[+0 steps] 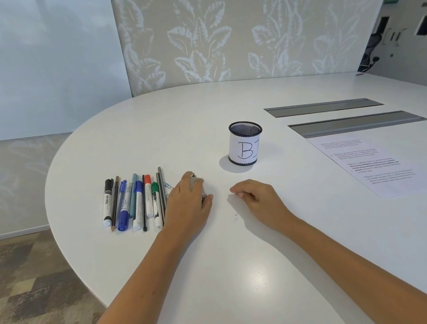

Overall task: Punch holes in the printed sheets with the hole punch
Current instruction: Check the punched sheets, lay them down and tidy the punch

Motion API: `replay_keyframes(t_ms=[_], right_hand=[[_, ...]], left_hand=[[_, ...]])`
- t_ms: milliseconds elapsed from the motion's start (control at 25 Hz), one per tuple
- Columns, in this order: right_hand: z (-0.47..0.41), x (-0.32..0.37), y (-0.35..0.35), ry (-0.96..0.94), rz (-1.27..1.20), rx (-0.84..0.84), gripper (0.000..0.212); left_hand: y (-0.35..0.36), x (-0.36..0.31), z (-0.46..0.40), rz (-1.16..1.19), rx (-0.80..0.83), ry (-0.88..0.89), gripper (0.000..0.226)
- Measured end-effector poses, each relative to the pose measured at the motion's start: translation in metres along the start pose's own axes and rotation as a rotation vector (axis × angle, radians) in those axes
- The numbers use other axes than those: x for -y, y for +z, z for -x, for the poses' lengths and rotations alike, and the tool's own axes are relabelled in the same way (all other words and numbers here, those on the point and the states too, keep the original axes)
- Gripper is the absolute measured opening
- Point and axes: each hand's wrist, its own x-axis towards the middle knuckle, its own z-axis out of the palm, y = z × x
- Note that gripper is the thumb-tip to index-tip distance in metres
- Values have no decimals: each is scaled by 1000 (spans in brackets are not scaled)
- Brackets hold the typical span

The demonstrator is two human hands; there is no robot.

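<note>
My left hand (pixel 189 202) lies over a small grey metal hole punch (pixel 196 183) on the white table, fingers wrapped around it; most of the punch is hidden under the hand. My right hand (pixel 255 197) rests on the table just right of it, fingers curled, nothing visible in them. A printed sheet (pixel 366 165) lies flat far to the right, apart from both hands. A few tiny white paper bits (pixel 235 216) lie near my right wrist.
A row of several markers, pens and pencils (pixel 135 200) lies left of my left hand, with a blue paper clip (pixel 167 185) beside it. A black mesh cup (pixel 246 143) labelled "B" stands behind. Two grey cable hatches (pixel 355 123) sit at the back right. The table edge (pixel 61 238) curves at left.
</note>
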Motion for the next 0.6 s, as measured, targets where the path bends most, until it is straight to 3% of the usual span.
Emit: replay_keyframes(t_ms=[120, 240, 600], right_hand=[[-2, 6, 8, -149, 143, 149, 35], [11, 3, 9, -276, 236, 181, 36], [40, 3, -17, -382, 450, 324, 34]], left_hand=[[0, 0, 1, 0, 2, 8, 36], [-1, 0, 1, -16, 4, 19, 37], [5, 2, 0, -76, -21, 21, 40]])
